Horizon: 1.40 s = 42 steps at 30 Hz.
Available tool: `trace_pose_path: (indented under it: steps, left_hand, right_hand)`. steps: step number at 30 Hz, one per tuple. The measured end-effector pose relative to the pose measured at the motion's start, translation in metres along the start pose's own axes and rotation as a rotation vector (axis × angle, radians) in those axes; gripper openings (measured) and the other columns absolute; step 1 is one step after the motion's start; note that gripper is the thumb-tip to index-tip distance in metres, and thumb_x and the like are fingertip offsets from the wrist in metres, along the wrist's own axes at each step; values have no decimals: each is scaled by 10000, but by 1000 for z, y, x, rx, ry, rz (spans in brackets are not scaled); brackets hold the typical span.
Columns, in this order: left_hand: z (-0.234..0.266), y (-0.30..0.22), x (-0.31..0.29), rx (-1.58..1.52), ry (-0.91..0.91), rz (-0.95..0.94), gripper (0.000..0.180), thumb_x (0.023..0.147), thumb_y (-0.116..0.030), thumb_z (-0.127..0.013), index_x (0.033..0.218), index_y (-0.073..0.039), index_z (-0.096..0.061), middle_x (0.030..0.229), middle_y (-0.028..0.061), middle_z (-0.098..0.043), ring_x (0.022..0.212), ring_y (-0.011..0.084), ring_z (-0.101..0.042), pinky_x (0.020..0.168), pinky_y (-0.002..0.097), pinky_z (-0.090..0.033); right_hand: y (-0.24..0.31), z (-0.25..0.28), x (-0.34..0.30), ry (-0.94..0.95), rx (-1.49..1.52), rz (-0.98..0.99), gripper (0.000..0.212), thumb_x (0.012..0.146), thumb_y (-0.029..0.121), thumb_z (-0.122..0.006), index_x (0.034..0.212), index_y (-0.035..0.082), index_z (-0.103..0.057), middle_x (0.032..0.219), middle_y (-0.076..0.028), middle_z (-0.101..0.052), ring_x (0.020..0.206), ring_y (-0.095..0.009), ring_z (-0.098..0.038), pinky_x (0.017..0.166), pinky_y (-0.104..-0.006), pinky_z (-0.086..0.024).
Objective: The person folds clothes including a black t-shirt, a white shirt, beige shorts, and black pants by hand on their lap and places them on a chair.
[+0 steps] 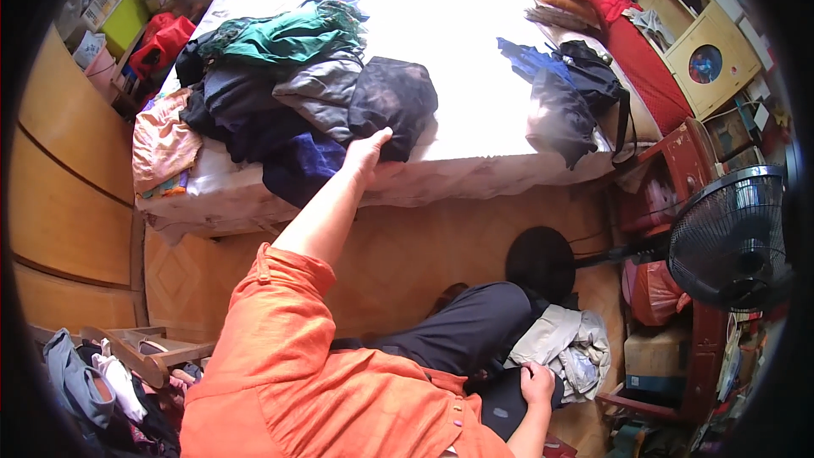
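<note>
My left hand (pixel 370 153) reaches out to the near edge of the bed. Its fingers are closed on the lower edge of a thin dark garment (pixel 394 97), which lies against a heap of clothes. In that heap are a green garment (pixel 284 34), a grey garment (pixel 320 89) and a dark blue garment (pixel 305 161) hanging over the bed's edge. My right hand (pixel 538 383) is low by my knee, resting on dark cloth with its fingers curled; what they hold, if anything, is hidden. Beside it lies a crumpled pale cloth (pixel 581 348).
The bed (pixel 458 25) has a pale sheet. Toward its right lie a dark garment (pixel 560 114) and a black bag (pixel 589 76). A black standing fan (pixel 738 237) is at the right. Wooden cabinets (pixel 72 170) line the left, with a clothes-laden chair (pixel 153 360) below them.
</note>
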<state>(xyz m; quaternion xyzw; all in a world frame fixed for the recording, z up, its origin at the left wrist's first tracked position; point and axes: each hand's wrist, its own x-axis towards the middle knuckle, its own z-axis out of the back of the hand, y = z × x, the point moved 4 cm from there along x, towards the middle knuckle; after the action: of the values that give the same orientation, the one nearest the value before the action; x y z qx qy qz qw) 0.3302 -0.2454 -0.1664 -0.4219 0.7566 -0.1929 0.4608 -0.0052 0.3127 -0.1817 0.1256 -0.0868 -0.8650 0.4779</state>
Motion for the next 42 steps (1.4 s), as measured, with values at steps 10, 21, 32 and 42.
trace_pose_path:
  steps: [10, 21, 32, 42]
  left_hand:
    - [-33, -65, -13, 277, 227, -589, 414, 781, -197, -746, 1111, 26, -634, 1023, 99, -660, 918, 219, -616, 849, 352, -490]
    - [-97, 168, -333, 1311, 1407, -929, 392, 678, -251, -802, 1004, -78, -673, 1336, 190, -526, 1228, 347, -519, 966, 448, -437]
    - [-102, 178, -292, 1274, 1166, -683, 632, 770, -323, -783, 1295, -52, -561, 1262, 164, -539, 1174, 348, -515, 994, 418, -438]
    - [-110, 196, -316, 1365, 1326, -983, 636, 763, -385, -734, 1303, -82, -589, 1284, 148, -550, 1184, 342, -498, 1044, 495, -342]
  right_hand:
    - [22, -11, 21, -153, 908, -213, 206, 943, 173, -564, 1054, 11, -625, 1013, -94, -672, 950, -177, -634, 862, -311, -487]
    - [129, 3, 12, -8, 2200, -434, 705, 872, 500, -560, 1406, 62, -416, 1381, -141, -504, 1231, -314, -527, 1064, -451, -412]
    - [78, 1, -42, -569, 1255, -544, 380, 965, 198, -620, 1292, 28, -529, 1148, -47, -610, 993, -140, -577, 868, -271, -454]
    - [110, 13, -21, -224, 1766, -405, 498, 887, 320, -730, 1278, 71, -547, 1159, -8, -615, 1010, -120, -589, 829, -296, -508]
